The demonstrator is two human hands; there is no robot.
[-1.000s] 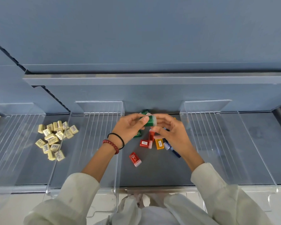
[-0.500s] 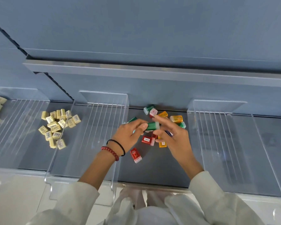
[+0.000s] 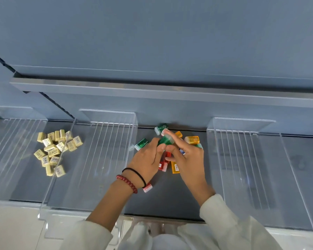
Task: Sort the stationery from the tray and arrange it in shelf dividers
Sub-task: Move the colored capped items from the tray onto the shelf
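Both hands meet over a pile of small coloured sharpeners in the middle shelf section. My left hand (image 3: 147,157) pinches a green sharpener (image 3: 165,140) with a pale cap, and the fingers of my right hand (image 3: 185,156) hold its other end. Around them lie another green sharpener (image 3: 141,143), a green one at the back (image 3: 161,127), orange ones (image 3: 192,139) (image 3: 175,167), and red ones (image 3: 163,166) (image 3: 147,187). Some pieces are hidden under the hands.
Clear acrylic dividers (image 3: 105,159) (image 3: 246,168) (image 3: 13,150) split the grey shelf. A heap of several yellow erasers (image 3: 53,152) lies in the section to the left. An upper shelf edge (image 3: 152,91) overhangs the back.
The view has tilted and the hands now sit lower, close to the pile. Both hands still hold the green sharpener, now turned more upright.
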